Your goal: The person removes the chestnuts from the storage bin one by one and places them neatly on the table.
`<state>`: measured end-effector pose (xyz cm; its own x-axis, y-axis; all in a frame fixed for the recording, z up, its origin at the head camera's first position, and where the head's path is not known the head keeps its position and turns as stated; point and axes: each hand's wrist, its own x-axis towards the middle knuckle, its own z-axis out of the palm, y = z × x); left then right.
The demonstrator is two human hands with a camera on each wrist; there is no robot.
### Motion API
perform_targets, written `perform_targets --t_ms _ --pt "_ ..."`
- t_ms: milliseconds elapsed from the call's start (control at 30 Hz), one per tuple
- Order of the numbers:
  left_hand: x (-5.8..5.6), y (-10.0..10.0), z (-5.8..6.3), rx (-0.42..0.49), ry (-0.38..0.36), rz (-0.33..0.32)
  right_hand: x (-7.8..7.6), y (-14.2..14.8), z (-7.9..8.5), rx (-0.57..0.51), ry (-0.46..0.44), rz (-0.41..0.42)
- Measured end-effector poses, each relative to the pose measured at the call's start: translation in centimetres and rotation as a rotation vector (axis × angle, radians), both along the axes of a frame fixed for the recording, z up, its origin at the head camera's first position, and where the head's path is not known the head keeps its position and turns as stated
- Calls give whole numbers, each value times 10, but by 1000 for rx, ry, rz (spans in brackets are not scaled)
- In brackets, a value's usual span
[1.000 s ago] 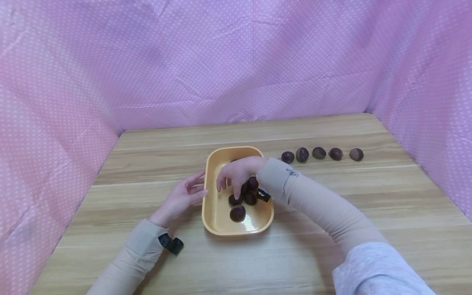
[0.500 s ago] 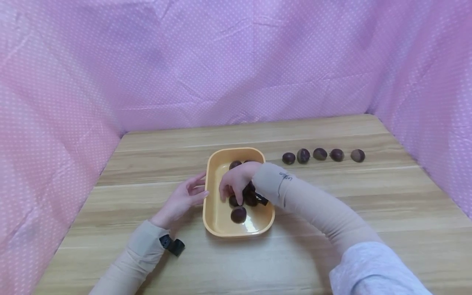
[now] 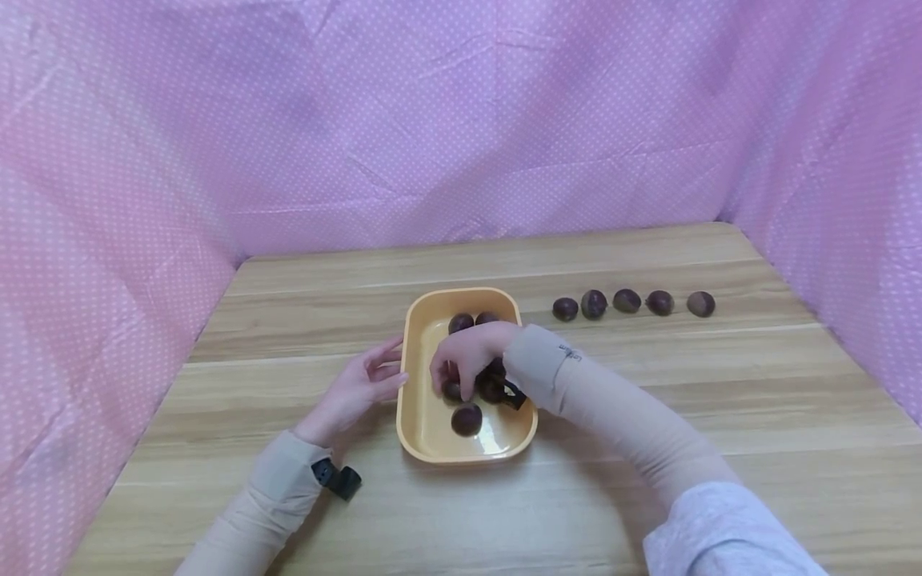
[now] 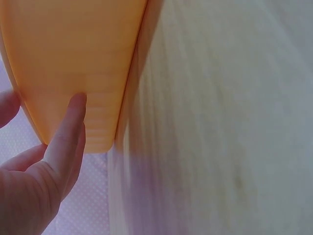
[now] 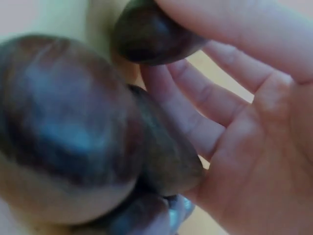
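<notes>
A yellow-orange plastic box (image 3: 410, 432) with rounded corners stands mid-table, with several brown chestnuts in it. My left hand (image 3: 356, 390) rests against its left side; the fingers are fairly straight, and in the left wrist view a fingertip (image 4: 78, 100) touches the outer wall (image 4: 73, 44). My right hand (image 3: 468, 352) reaches down inside the box. It pinches a chestnut (image 5: 151, 34) between thumb and fingers, partly covered by the hand in the head view. Another chestnut (image 3: 467, 419) lies nearer the front of the box, and more sit under the right wrist.
Several chestnuts (image 3: 627, 301) form a row on the wooden table (image 3: 576, 512), right of the box. Two chestnuts (image 3: 461, 322) lie at the far end inside the box. Pink dotted cloth (image 3: 461, 120) hangs behind and beside the table.
My right hand has moved lower and slightly nearer in the box, and its fingers have closed on a chestnut, which has shifted slightly left. My left hand stays at the box's side.
</notes>
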<state>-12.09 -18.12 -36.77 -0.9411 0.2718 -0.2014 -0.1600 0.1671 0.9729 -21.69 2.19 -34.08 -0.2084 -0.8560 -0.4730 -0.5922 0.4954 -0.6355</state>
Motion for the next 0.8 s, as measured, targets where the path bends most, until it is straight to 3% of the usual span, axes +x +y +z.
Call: perform_targets --t_ms 267,567,800 --pt "0 1 1 2 -4 4 -3 7 0 -191 6 -81" --pt "1 1 2 -1 -16 11 -2 12 14 -433 57 -169" --pt "0 1 2 11 -23 8 2 14 26 -543 51 -281"
